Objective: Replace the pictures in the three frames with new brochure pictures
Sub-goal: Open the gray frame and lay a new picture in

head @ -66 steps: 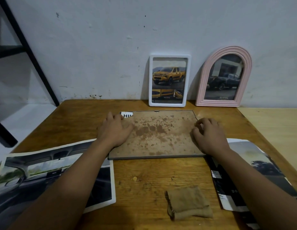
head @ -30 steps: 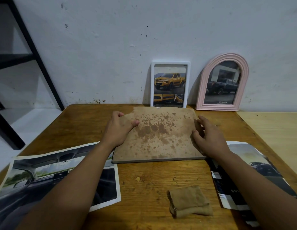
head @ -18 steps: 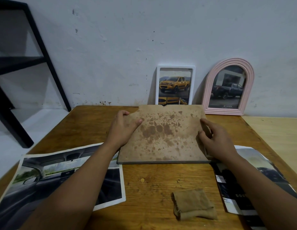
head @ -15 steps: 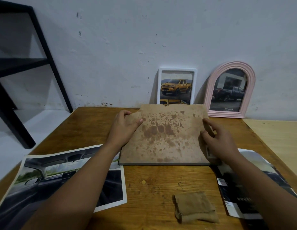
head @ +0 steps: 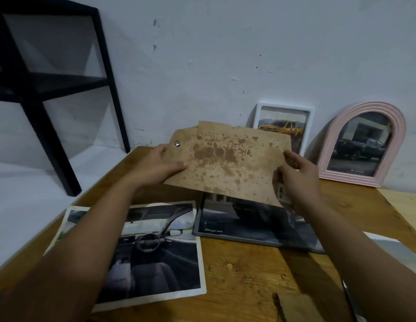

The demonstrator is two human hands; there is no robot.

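Observation:
Both hands hold a stained brown backing board in the air, tilted over the table. My left hand grips its left edge and my right hand its right edge. Under it lies a grey frame flat on the table, with a dark car picture showing inside. A white frame with a yellow truck and a pink arched frame with a dark truck lean on the wall. A brochure page of a car interior lies at the front left.
The wooden table carries a folded brown cloth at the front edge and another brochure page at the right. A black shelf stands off the table's left side, beside the white wall.
The backing board has been lifted clear of the grey frame and now hangs above it, uncovering the dark car picture. The view has swung to the left.

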